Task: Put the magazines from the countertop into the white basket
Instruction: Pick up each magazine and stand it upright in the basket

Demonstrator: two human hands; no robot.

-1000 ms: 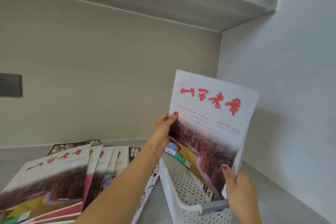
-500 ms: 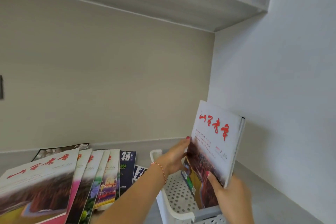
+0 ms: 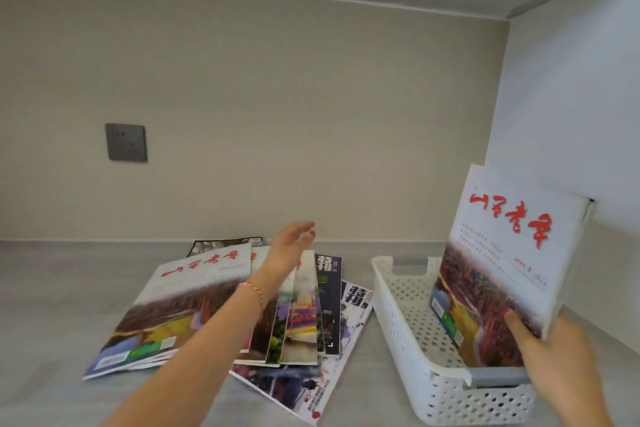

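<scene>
While right hand [image 3: 554,354] grips mag [image 3: 509,263] upright in basket [image 3: 408,319], left hand [image 3: 291,246] (fingers loose) hovers.

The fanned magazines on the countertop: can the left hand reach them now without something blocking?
Probably yes. The left hand hovers open above the fanned magazines, nothing lies between, and the right hand holds the upright magazine aside in the white basket.

The right hand [image 3: 550,350] grips a magazine [image 3: 512,260] upright in the white basket [image 3: 401,315]; the left hand [image 3: 291,246] hovers with relaxed fingers above fanned magazines [image 3: 194,302].
</scene>
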